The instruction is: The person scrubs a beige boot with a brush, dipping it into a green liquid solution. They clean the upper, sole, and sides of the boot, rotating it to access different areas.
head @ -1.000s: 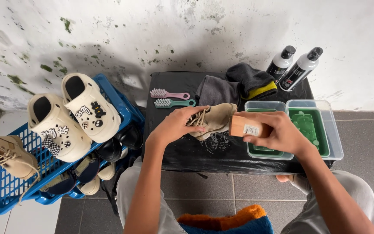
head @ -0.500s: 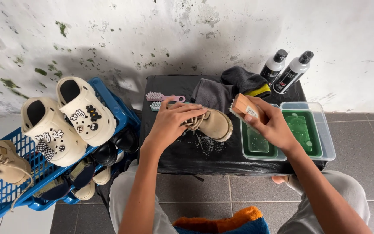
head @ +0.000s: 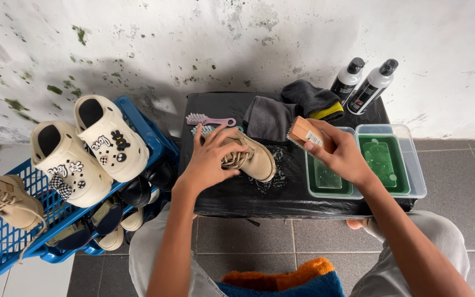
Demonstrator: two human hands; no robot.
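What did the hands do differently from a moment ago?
The right hand carried the wooden brush from over the green tub up to the tan boot's toe. The left hand spread flatter across the boot's laces. Both kept their hold. The bottles, cloths and blue basket stayed put.

Under our left hand we see a tan boot; our right hand holds a light wooden brush. Beyond it are green-filled clear tubs, and the table beneath is black. Left of our hand, cream clogs sit in a blue basket.
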